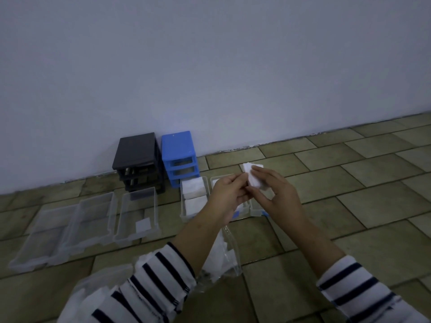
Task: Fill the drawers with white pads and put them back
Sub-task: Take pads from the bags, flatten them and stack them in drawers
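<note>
both hands were raised over the tiled floor (pixel 326 183), meeting above the clear drawers. the left hand (pixel 227 194) had its fingers curled and pinched the near edge of a small stack of white pads (pixel 253 174); the right hand (pixel 277 192) held the same stack from the other side, thumb and fingertips closed on it.

two drawer frames stood against the wall (pixel 210 66): a black frame (pixel 137 157) and, just beside it on the right, a blue frame (pixel 178 155). the slots of both were open, with no drawers in them.

in front of the black frame lay three large clear drawers side by side. the far left drawer (pixel 39 238) and the middle drawer (pixel 93 220) showed nothing inside. the right drawer (pixel 136 215) held a single white pad near its front right corner.

in front of the blue frame lay smaller clear drawers. the small left drawer (pixel 194 197) held white pads in two piles, back and front. the small drawer next to it (pixel 219 181) was mostly hidden behind the hands; contents could not be told. a further small drawer (pixel 256 209) showed only its front corner under the right hand.

a clear plastic bag (pixel 224 255) with white pads inside lay on the floor between the forearms, nearest the person.
</note>
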